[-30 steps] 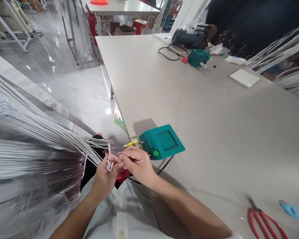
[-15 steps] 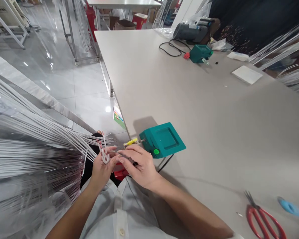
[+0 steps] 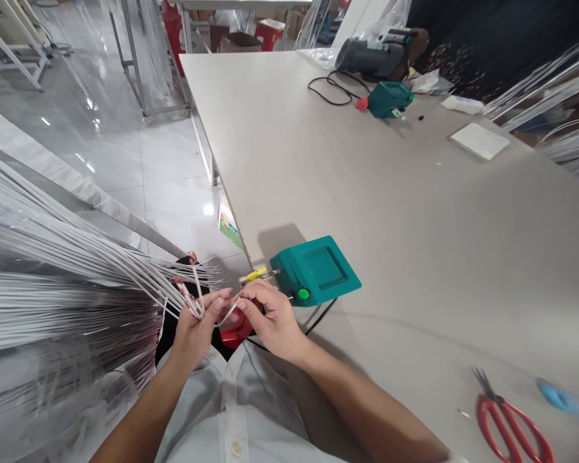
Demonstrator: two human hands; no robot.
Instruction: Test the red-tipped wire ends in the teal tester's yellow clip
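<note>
White red-tipped wires [image 3: 187,299] are bunched in the closed left hand [image 3: 195,329] just left of the teal box [image 3: 318,273], the right hand [image 3: 269,319] pinching one strand [image 3: 228,315] between thumb and forefinger, and a slack pinch could let that springy strand flick loose into the bunch.

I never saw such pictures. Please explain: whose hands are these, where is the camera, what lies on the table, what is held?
A person works with bare hands; the camera sits on their head, looking down. The left hand has a grip on a few thin white wires with red ends, next to the big bundle on the left. The right hand pinches a single wire. On the grey table lie a teal box with a green button and red scissors.
</note>
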